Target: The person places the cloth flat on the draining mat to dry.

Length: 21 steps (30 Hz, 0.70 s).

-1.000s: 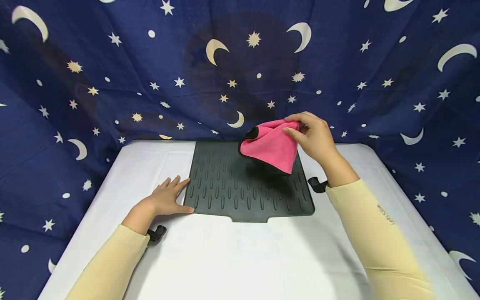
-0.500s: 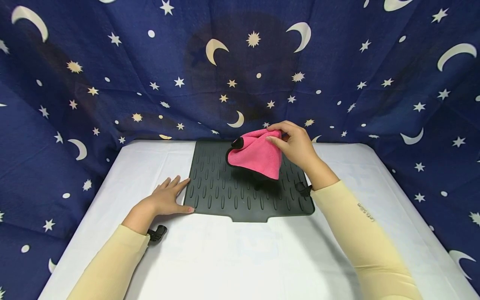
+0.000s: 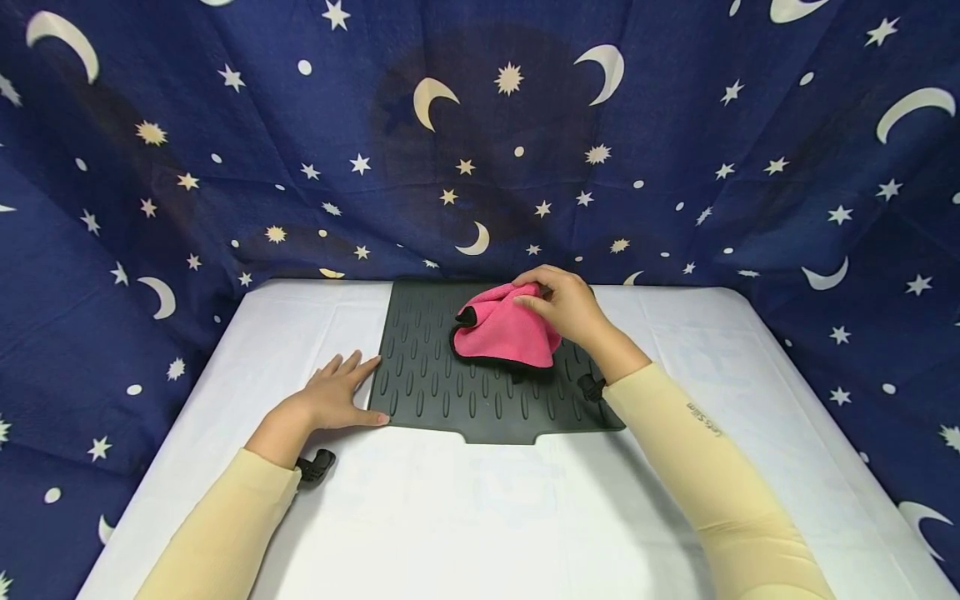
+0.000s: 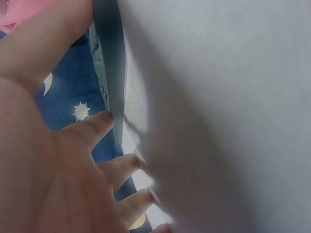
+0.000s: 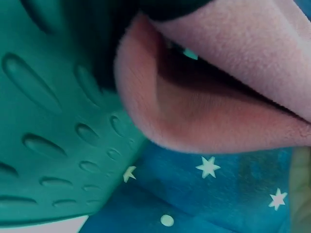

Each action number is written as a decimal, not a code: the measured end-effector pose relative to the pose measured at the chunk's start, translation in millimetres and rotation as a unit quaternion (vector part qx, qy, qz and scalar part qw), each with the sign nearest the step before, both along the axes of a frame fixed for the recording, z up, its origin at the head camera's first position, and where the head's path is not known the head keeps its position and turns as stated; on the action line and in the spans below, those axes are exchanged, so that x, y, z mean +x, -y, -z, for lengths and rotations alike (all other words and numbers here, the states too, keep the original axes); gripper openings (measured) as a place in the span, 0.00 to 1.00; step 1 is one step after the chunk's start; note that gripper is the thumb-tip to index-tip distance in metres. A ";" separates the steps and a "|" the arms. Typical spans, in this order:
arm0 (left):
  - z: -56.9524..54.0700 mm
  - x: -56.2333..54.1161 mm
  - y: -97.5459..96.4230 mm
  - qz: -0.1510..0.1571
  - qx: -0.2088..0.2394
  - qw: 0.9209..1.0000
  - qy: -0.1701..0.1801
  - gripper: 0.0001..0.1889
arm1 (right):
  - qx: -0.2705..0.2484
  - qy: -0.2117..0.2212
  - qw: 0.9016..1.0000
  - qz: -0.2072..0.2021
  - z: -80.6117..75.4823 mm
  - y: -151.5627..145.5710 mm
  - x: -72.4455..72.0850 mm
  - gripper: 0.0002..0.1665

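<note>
The pink cloth (image 3: 504, 333) hangs over the mat (image 3: 431, 383); whether they touch is unclear. The right hand (image 3: 566, 307), bent over it from the right, pinches its top between thumb and fingers. The left hand (image 3: 332, 400) lies flat, fingers spread, thumb and index finger at the mat's left edge.

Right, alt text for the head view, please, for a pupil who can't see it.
A person's right hand pinches a pink cloth edged in black, over a dark textured mat on a white table. The spread left hand touches the mat's left edge; a blue star-and-moon backdrop hangs behind.
</note>
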<state>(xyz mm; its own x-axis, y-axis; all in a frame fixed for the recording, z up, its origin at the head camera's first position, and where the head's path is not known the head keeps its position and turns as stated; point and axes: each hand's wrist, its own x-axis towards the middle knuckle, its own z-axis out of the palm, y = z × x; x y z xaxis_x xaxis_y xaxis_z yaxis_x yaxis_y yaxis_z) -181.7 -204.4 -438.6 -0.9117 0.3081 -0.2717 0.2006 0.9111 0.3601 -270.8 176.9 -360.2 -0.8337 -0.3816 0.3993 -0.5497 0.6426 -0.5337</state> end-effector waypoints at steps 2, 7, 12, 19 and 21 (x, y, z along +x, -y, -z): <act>-0.4 0.2 -0.2 0.001 0.000 1.000 0.000 0.58 | 0.006 0.014 1.000 -0.001 3.8 1.2 -1.1 0.15; -1.5 0.8 -0.5 0.001 0.002 1.000 0.001 0.58 | 0.014 0.047 0.999 0.003 11.8 3.6 -4.5 0.15; -1.4 0.5 -0.2 0.000 0.001 1.000 0.000 0.58 | 0.035 0.075 0.997 0.004 18.9 6.2 -7.1 0.16; -0.8 1.2 -0.4 0.002 0.003 1.000 0.000 0.58 | 0.056 0.099 0.994 0.006 28.3 10.0 -10.4 0.16; -0.5 1.3 -0.4 0.002 0.003 1.000 0.000 0.58 | 0.059 0.102 0.993 0.007 30.0 10.2 -10.8 0.16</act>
<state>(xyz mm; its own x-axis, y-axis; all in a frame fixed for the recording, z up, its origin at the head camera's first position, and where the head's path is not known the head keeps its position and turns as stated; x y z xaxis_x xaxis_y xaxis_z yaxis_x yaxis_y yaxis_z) -180.4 -204.1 -438.1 -0.9105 0.3133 -0.2700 0.2043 0.9083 0.3651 -281.6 166.7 -390.3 -0.8980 -0.4039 0.1744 -0.4286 0.7134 -0.5544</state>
